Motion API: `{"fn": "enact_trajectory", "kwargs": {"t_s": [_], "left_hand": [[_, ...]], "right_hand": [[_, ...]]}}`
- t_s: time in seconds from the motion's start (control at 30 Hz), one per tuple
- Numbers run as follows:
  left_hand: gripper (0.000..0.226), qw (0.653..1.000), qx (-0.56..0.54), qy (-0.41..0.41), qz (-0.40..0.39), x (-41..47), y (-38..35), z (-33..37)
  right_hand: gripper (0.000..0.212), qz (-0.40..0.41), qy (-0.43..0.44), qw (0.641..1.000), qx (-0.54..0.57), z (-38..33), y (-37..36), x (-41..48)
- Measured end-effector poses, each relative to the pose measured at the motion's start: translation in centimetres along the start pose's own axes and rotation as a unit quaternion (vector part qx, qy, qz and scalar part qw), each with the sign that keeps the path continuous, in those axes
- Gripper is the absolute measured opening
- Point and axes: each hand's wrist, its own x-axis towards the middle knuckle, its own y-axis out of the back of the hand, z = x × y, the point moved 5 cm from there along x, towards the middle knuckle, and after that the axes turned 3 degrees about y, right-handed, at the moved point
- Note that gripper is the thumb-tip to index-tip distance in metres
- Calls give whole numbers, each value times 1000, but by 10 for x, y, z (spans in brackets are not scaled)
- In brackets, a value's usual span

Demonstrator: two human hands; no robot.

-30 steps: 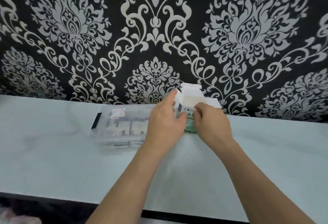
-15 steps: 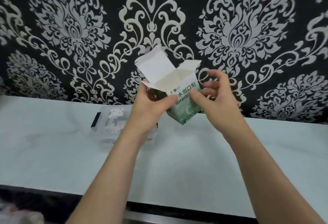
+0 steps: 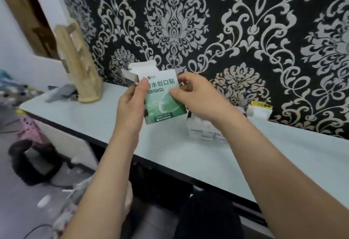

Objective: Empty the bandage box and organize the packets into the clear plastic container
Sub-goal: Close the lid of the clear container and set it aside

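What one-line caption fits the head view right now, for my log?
Left hand and right hand hold the open bandage box above the table, clear plastic container behind the right wrist.

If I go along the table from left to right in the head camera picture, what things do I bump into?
Grey flat thing → wooden rack → bandage box, held up above the table → clear plastic container → white packet with a yellow edge.

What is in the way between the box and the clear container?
Nothing visible. The left hand and right hand hold the box above the table; the container sits just right of it, partly behind the right wrist. Whether the container is open is too blurred to tell.
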Motion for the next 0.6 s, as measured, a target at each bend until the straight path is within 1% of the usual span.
{"fn": "enact_trajectory", "kwargs": {"t_s": [0.07,0.17,0.2,0.27,0.33,0.4,0.5,0.53,0.57,0.6], "left_hand": [[30,998,13,2,54,2,43,-2],[62,988,78,43,125,-5,115,-11],[65,985,96,59,130,-6,129,-15],[62,976,131,101,143,-15,179,-25],[55,969,159,145,120,-19,202,-40],[53,954,202,200,95,-28,225,-59],[43,921,272,268,76,-41,257,-96],[45,913,286,279,81,-44,265,-111],[53,903,305,291,84,-47,270,-123],[67,895,324,295,85,-50,275,-138]], "right_hand": [[13,-23,3,1000,-3,-10,-39,6],[17,-66,-14,998,-17,-17,-101,8],[21,-77,-18,997,-22,-14,-113,7],[27,-126,-26,991,-38,-14,-164,3],[34,-141,-35,987,-62,-2,-185,-3],[38,-175,-61,980,-75,17,-215,-10],[34,-224,-114,963,-91,53,-265,-29],[32,-235,-129,958,-99,66,-277,-36],[31,-250,-144,951,-107,78,-287,-42],[28,-266,-154,945,-113,92,-298,-48]]}}
